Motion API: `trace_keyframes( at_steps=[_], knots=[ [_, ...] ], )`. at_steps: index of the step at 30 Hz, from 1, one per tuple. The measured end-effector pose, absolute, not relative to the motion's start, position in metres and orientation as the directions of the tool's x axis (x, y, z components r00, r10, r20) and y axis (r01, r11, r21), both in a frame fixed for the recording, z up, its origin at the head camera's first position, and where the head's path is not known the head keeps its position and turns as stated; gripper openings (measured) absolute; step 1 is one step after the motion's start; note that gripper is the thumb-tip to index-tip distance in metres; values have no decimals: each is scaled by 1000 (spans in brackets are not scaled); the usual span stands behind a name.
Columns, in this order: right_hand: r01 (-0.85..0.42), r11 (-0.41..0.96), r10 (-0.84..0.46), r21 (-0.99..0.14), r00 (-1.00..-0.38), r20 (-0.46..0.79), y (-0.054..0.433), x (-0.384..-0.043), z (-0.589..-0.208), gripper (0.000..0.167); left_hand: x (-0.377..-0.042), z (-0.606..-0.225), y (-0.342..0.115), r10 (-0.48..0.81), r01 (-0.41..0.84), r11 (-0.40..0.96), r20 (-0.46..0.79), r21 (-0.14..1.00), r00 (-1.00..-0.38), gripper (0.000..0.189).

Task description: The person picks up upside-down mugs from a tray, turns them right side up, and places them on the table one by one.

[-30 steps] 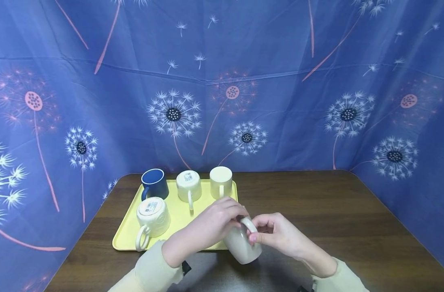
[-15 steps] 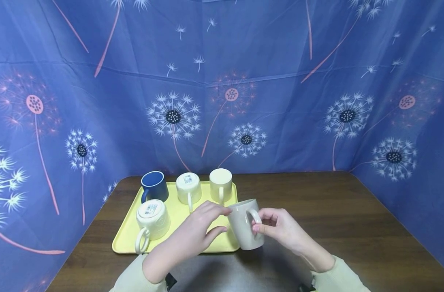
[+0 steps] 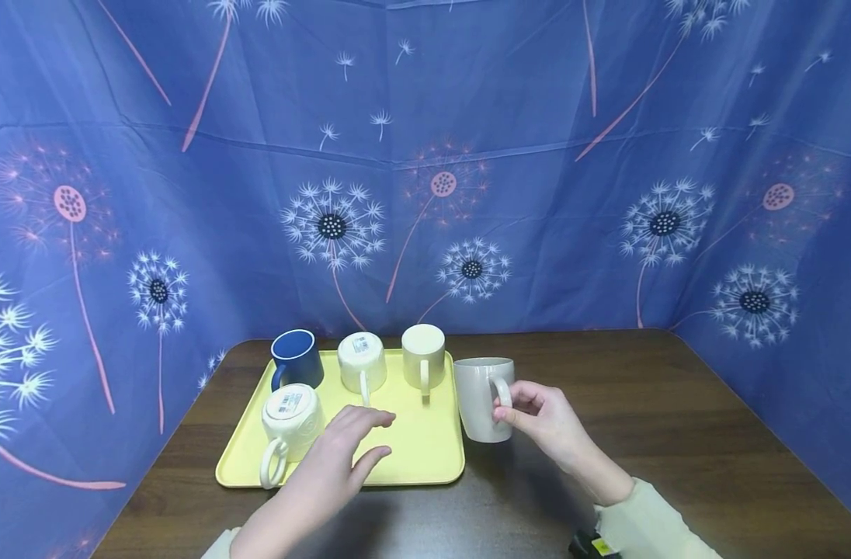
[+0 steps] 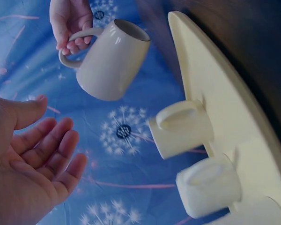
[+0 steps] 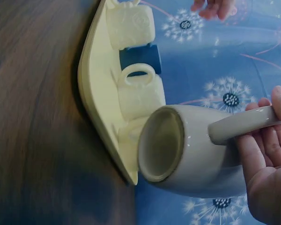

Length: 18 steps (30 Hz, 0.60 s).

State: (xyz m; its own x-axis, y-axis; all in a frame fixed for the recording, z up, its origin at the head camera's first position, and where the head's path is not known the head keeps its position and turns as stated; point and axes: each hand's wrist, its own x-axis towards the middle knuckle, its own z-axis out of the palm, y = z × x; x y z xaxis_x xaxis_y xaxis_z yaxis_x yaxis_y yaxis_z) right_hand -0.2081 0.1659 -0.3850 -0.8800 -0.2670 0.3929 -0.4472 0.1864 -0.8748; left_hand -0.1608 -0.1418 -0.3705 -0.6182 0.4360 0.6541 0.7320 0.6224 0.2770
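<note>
A person's right hand (image 3: 554, 427) held a grey mug (image 3: 476, 407) in the air just beside the right edge of a yellow tray (image 3: 408, 454), its grip closed on the handle between thumb and fingers. The mug hung over the brown desk (image 3: 663, 435) with its wider end up and its handle toward the hand that carried it. The left hand (image 3: 338, 458) hovered over the near part of the tray, its grip open and relaxed, thumb well apart from the fingers.

Four more mugs stood on the tray. At the near left, a white mug (image 3: 303, 435) with a raised pattern sat bottom up, a printed label (image 3: 290, 398) stuck on its base. A smaller label (image 3: 360, 342) marked the base of the upturned middle mug (image 3: 371, 375). Both stickers bore dark print, too small to read. A blue mug (image 3: 301, 363) stood mouth up in the far left corner, and a cream mug (image 3: 432, 365) rested bottom up at the far right, its handle facing the person. Behind the desk hung a blue curtain (image 3: 572, 233) patterned with white and pink dandelions.
</note>
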Motion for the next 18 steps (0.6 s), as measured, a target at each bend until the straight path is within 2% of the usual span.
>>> trace_keyframes(
  at_steps=[7, 12, 18],
  knots=[
    [-471, 192, -241, -861, -873, 423, 173, -222, -389, 12, -153, -375, -160, 317, 637, 698, 656, 327, -685, 39],
    [-492, 176, -242, -853, -861, 447, 175, -232, -390, 12, -148, -379, -175, 250, 584, 739, 667, 337, -702, 40],
    [-442, 187, -177, -877, -894, 413, 176, -246, -393, 18, -144, -387, -191, 175, 515, 783, 671, 349, -720, 40]
  ],
)
